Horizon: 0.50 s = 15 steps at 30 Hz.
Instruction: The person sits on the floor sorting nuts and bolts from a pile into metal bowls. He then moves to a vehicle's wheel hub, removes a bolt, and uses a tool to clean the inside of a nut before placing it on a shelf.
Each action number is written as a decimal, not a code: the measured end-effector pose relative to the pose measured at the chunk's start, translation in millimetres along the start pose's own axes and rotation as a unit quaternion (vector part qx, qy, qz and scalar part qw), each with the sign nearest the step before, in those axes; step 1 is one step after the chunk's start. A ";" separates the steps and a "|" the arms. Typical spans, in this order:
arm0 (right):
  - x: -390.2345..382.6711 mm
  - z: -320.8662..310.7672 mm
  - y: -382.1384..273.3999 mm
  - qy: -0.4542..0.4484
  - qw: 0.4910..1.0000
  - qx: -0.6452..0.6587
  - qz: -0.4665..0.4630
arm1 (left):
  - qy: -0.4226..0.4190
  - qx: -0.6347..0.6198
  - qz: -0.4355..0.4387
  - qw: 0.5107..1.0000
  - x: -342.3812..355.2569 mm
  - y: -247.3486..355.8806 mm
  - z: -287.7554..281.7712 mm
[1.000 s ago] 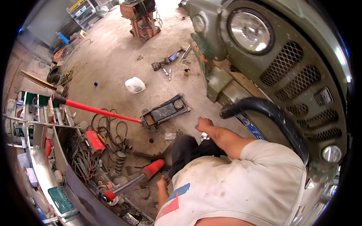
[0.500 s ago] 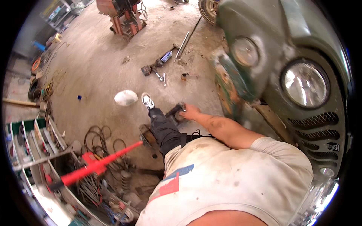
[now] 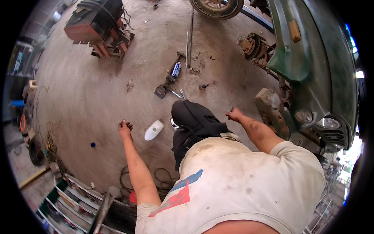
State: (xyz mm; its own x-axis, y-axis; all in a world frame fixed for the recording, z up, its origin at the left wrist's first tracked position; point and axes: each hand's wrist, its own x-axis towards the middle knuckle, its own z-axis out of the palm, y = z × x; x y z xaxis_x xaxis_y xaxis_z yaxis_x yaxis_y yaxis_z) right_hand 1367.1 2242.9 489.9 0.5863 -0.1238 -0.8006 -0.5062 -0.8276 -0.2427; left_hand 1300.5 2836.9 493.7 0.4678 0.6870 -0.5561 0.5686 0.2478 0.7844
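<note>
- Green dented car front [image 3: 311,78] on the right, apart from both hands.
- White plastic jug [image 3: 154,130] on concrete floor [image 3: 85,97], just beside left hand [image 3: 125,128].
- Left hand: fingers curled, empty.
- Right hand [image 3: 235,114]: loosely closed, holding nothing visible.

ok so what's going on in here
A person in a stained white shirt is stepping across a concrete garage floor beside a green vehicle whose front wheel is off. Both hands are empty: the left hand hangs loosely curled near a white plastic jug lying on the floor, and the right hand swings out toward the bare wheel hub. Hand tools lie scattered ahead.
</note>
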 end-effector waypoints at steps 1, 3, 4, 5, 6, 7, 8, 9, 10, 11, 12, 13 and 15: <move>8.7 3.7 -5.8 -0.014 0.996 0.073 0.055 | -0.009 0.011 0.015 1.000 22.9 30.3 1.9; 36.1 18.0 -23.7 -0.049 0.964 0.213 0.154 | -0.004 0.015 -0.051 0.999 74.5 13.8 2.6; 46.7 18.8 -52.4 -0.054 0.954 0.253 0.151 | -0.008 0.024 -0.091 0.996 106.7 4.5 7.0; 45.9 21.6 -66.9 -0.049 0.937 0.304 0.165 | -0.044 -0.031 -0.180 0.982 99.7 28.4 42.3; 50.6 24.3 -85.1 -0.054 0.922 0.343 0.172 | -0.062 -0.043 -0.224 0.972 104.2 36.4 61.1; 65.7 26.2 -100.6 -0.083 0.908 0.373 0.172 | -0.087 -0.031 -0.234 0.968 112.3 44.5 87.0; 88.9 26.1 -118.4 -0.110 0.894 0.402 0.166 | -0.118 -0.033 -0.225 0.967 121.3 52.5 113.7; 114.0 25.6 -141.4 -0.136 0.877 0.432 0.157 | -0.158 -0.037 -0.215 0.963 122.5 79.0 143.8; 140.0 20.4 -170.8 -0.162 0.873 0.437 0.141 | -0.197 -0.051 -0.217 0.955 134.0 99.9 168.6; 167.6 13.1 -199.5 -0.181 0.859 0.459 0.139 | -0.227 -0.029 -0.202 0.952 143.6 127.3 194.8; 200.7 0.5 -229.6 -0.195 0.843 0.484 0.134 | -0.251 0.016 -0.170 0.953 159.5 153.1 223.8; 234.5 -7.4 -256.0 -0.211 0.823 0.511 0.129 | -0.275 0.064 -0.138 0.949 180.1 177.6 244.6; 291.5 -55.5 -351.6 -0.239 0.805 0.536 0.087 | -0.287 0.130 -0.111 0.942 232.1 237.0 281.6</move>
State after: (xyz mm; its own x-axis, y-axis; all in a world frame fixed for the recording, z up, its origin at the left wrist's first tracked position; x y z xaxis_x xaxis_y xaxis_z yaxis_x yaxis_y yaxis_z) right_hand 1751.2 2467.4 372.3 0.2682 0.2499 -0.9304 -0.9591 0.1603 -0.2334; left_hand 1734.4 2862.7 473.2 0.5639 0.1359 -0.8146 0.8078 0.1142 0.5783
